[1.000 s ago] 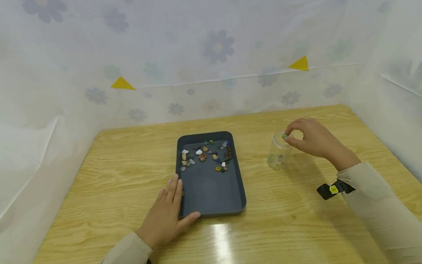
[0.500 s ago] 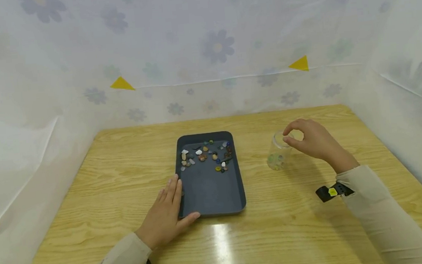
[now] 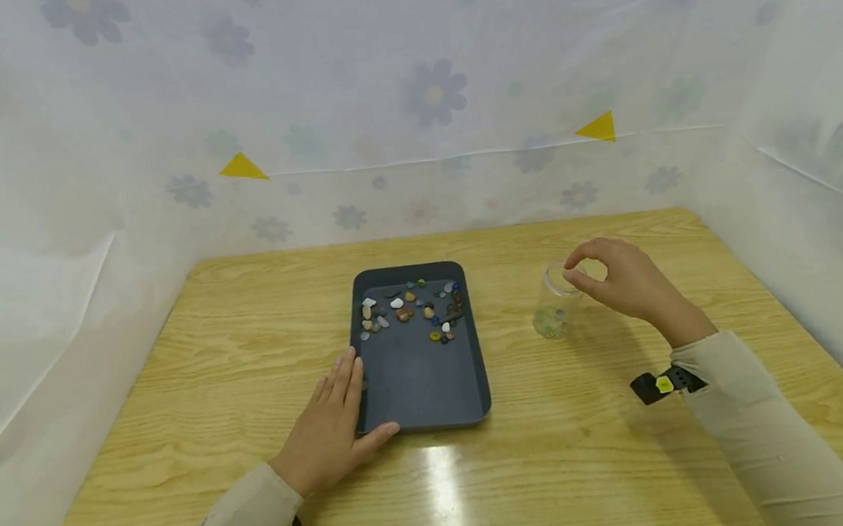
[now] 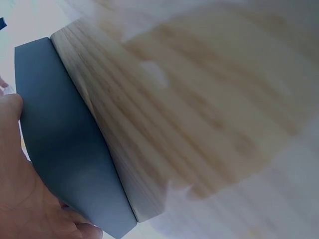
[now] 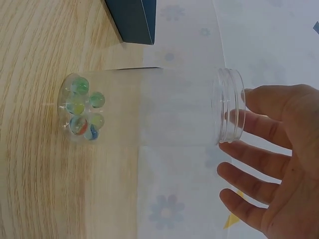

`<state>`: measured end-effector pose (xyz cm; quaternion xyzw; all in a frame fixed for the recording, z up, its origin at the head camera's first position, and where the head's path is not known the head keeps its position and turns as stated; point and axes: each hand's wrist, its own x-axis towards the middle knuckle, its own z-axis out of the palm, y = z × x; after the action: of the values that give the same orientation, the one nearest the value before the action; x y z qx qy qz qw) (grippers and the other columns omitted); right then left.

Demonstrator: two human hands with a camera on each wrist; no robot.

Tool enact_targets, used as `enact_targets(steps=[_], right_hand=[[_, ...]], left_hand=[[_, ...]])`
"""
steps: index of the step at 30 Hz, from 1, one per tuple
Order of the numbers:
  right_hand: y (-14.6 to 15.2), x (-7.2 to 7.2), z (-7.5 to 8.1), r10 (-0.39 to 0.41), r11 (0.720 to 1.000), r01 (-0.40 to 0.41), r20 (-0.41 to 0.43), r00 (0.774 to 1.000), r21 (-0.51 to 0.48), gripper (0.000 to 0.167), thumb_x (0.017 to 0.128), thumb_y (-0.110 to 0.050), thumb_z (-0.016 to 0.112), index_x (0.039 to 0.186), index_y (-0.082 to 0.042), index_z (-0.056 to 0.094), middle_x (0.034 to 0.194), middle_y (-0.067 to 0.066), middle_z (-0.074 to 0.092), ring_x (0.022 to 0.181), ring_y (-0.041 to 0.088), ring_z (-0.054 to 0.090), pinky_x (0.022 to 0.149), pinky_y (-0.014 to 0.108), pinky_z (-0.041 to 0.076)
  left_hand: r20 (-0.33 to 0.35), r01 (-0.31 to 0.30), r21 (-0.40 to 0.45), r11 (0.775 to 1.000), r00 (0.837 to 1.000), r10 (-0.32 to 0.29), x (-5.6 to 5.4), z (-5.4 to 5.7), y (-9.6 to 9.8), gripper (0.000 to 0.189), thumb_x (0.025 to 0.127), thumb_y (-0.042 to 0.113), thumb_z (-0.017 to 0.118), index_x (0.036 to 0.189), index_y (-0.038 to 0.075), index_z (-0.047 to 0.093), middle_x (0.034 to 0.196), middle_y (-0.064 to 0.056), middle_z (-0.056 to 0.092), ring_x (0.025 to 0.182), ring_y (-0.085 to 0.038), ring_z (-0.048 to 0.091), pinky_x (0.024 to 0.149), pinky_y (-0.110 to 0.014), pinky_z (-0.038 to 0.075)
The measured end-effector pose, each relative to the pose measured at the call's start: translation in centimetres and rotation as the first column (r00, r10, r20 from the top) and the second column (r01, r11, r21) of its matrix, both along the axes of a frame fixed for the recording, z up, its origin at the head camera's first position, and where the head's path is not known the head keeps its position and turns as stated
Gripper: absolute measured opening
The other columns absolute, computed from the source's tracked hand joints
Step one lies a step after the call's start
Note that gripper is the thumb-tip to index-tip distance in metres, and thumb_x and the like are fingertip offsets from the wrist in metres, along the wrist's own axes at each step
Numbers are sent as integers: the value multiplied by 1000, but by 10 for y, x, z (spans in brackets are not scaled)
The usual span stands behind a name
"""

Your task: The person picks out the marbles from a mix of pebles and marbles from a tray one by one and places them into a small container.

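Resting along the left rim of a dark grey-blue, rectangular tray [image 3: 421, 388], the left hand [image 3: 327, 434] had straight fingers and a thumb at the near edge; its grip was released, with contact by touch only. Standing upright to the right of the tray, apart from it, was a transparent, cylindrical jar with a threaded neck [image 5: 179, 107]. On the jar's bottom lay several round, glassy marbles [image 5: 79, 85], some green or yellowish, others swirled with blue and orange. The right hand [image 3: 622, 283] was at the jar's mouth, right of the tray, its fingers loosely extended and the grip released; whether the thumb touched the rim could not be told. Small stones and beads in white, tan, brown, blue and yellow [image 3: 403, 315] occupied the tray's far half. Tray and jar stood on a light wood-grain tabletop [image 3: 211, 356]. Beyond the tray hung a white, flower-patterned sheet [image 3: 386, 203] bearing yellow triangular markers [image 3: 243, 168].
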<state>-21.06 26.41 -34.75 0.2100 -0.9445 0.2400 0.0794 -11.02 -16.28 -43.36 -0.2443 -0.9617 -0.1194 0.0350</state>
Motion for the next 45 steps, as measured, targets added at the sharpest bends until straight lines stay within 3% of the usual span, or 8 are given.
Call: enact_targets(steps=[8, 14, 19, 26, 34, 45], right_hand=[[-10, -3, 0, 22, 999, -25, -85, 996, -37, 26, 94, -19, 64, 115, -5, 62, 125, 17, 57, 118, 38, 49, 94, 58, 39], [-30, -6, 3, 70, 991, -92, -220, 973, -94, 24, 90, -12, 67, 113, -5, 64, 125, 16, 57, 118, 39, 48, 94, 58, 39], [-55, -10, -1, 128, 981, -160, -265, 956, -106, 23, 89, -12, 68, 110, -4, 66, 123, 16, 58, 116, 38, 48, 94, 55, 40], [-90, -15, -12, 196, 969, -222, -207, 958, -108, 20, 91, -15, 66, 109, -5, 67, 122, 14, 59, 117, 35, 49, 97, 53, 40], [-126, -24, -37, 255, 956, -269, -119, 960, -118, 19, 92, -19, 65, 108, -9, 67, 119, 8, 59, 115, 30, 50, 96, 48, 42], [-156, -28, -69, 191, 981, -192, -63, 980, -11, 22, 91, -26, 67, 108, -12, 70, 129, 12, 56, 124, 35, 43, 100, 57, 36]], left_hand=[[14, -7, -5, 1000, 1000, 7, 0, -2, 0, 97, 90, 66, 44, 149, -7, 19, 157, -23, 10, 143, -37, 15, 112, -53, 23], [17, -5, -6, 1000, 1000, 5, 0, 0, 0, 97, 91, 66, 45, 149, -7, 19, 157, -23, 10, 143, -37, 15, 113, -52, 22], [11, 1, -5, 1000, 1000, -1, 1, 3, 1, 96, 91, 64, 46, 148, -9, 21, 156, -24, 12, 142, -38, 16, 112, -53, 23], [16, -1, -6, 1000, 1000, 1, 1, 5, 2, 96, 91, 64, 47, 148, -9, 21, 156, -24, 12, 143, -38, 16, 112, -52, 23], [6, -5, -18, 1000, 1000, 5, 0, 2, 1, 97, 91, 66, 45, 148, -8, 21, 156, -24, 12, 143, -37, 16, 112, -52, 24], [27, -9, -28, 1000, 1000, 10, 0, 1, 0, 98, 90, 69, 41, 149, -6, 20, 157, -21, 9, 143, -35, 15, 112, -51, 24]])
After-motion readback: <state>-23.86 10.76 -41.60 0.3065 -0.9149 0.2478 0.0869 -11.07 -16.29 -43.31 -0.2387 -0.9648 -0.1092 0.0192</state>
